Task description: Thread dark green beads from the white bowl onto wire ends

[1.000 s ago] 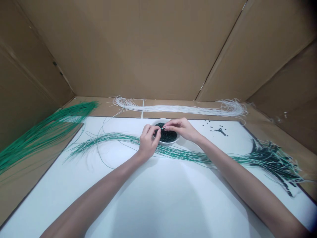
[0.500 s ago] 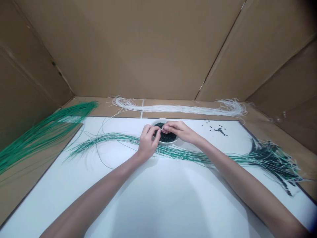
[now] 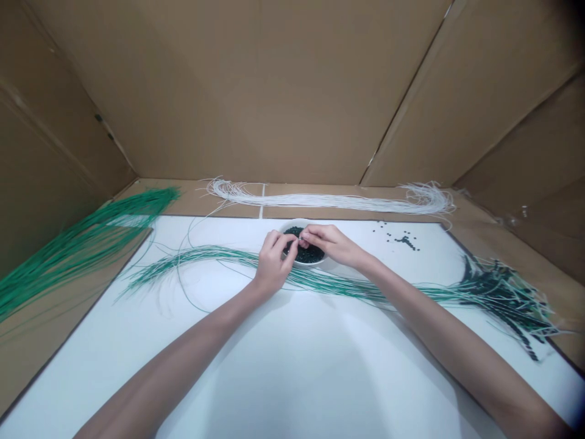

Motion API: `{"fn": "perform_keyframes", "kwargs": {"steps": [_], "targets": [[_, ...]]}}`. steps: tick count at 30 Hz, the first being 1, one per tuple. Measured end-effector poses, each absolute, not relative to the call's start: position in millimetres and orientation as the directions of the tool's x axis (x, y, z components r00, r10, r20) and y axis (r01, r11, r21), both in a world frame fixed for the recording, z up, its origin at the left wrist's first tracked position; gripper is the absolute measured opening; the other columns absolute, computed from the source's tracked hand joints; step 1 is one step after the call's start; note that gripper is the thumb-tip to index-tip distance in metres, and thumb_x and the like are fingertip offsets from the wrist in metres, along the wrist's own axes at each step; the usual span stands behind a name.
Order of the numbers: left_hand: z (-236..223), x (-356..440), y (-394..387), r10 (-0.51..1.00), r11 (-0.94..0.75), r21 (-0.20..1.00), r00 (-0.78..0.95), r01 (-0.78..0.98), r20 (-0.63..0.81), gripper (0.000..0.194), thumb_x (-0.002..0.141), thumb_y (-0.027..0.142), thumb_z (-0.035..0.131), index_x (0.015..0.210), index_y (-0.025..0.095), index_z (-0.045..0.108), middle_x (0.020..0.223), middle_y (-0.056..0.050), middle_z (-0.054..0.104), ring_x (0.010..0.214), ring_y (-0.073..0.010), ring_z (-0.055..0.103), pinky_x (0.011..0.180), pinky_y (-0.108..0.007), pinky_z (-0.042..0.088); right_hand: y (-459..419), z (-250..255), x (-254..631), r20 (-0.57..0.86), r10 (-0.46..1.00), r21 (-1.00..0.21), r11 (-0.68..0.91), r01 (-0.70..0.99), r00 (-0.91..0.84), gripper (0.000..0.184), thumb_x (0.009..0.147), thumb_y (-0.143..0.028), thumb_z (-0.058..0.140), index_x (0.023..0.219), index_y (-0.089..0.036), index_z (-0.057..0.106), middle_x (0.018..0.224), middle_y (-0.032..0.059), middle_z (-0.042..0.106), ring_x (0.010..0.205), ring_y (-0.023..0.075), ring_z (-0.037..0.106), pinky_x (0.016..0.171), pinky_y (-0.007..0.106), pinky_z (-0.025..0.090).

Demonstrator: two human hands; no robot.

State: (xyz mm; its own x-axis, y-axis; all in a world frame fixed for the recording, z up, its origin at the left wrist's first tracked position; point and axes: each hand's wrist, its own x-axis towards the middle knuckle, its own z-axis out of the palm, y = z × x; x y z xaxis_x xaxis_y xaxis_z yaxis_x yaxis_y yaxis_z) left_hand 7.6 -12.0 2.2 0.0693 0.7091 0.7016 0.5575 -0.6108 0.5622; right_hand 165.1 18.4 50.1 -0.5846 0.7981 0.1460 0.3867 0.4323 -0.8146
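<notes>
Over a white bowl (image 3: 309, 264) of small dark beads (image 3: 307, 255), my two hands meet at the fingertips. My left hand (image 3: 273, 259) is closed in a pinch on a thin white cord (image 3: 299, 238), of which only a short bit shows. My right hand (image 3: 336, 244) pinches at the same spot, its thumb and fingers pressed together against the cord's end. Whatever lies between those right fingertips is too small to make out. Under my left hand and right forearm runs a long bundle of green and white strands (image 3: 338, 285).
Dark beaded ends (image 3: 503, 299) of the bundle spread at the right. Loose beads (image 3: 406, 242) lie scattered right of the bowl. White cords (image 3: 329, 201) stretch along the back by the cardboard wall (image 3: 256, 91). Green strands (image 3: 91, 244) lie at the left.
My right fingertips have moved slightly left and curled in closer to my left fingertips, so less of the white cord shows between them. My left hand has hardly moved.
</notes>
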Motion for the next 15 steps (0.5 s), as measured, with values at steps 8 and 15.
{"fn": "perform_keyframes", "kwargs": {"steps": [8,15], "targets": [[1.7,7.2,-11.7,0.7,-0.62,0.547,0.082,0.563,0.709,0.01,0.081,0.02,0.047,0.084,0.018,0.056,0.077,-0.002,0.051,0.071,-0.0111,0.049,0.067,-0.022,0.041,16.4,53.6,163.0,0.143,0.813,-0.777,0.446,0.444,-0.565,0.031,0.084,-0.035,0.037,0.072,-0.014,0.055,0.074,0.0035,0.058,0.07,0.0132,0.053,0.067,0.024,0.038],[1.8,7.3,-11.8,0.69,-0.626,0.538,0.079,0.565,0.72,0.009,0.08,0.019,0.047,0.083,0.017,0.055,0.076,-0.002,0.051,0.071,-0.0111,0.049,0.067,-0.023,0.041,13.9,55.1,161.3,0.16,0.818,-0.755,0.462,0.466,-0.552,0.029,0.085,-0.033,0.037,0.071,-0.014,0.054,0.07,0.0021,0.057,0.067,0.012,0.052,0.065,0.023,0.037]]}}
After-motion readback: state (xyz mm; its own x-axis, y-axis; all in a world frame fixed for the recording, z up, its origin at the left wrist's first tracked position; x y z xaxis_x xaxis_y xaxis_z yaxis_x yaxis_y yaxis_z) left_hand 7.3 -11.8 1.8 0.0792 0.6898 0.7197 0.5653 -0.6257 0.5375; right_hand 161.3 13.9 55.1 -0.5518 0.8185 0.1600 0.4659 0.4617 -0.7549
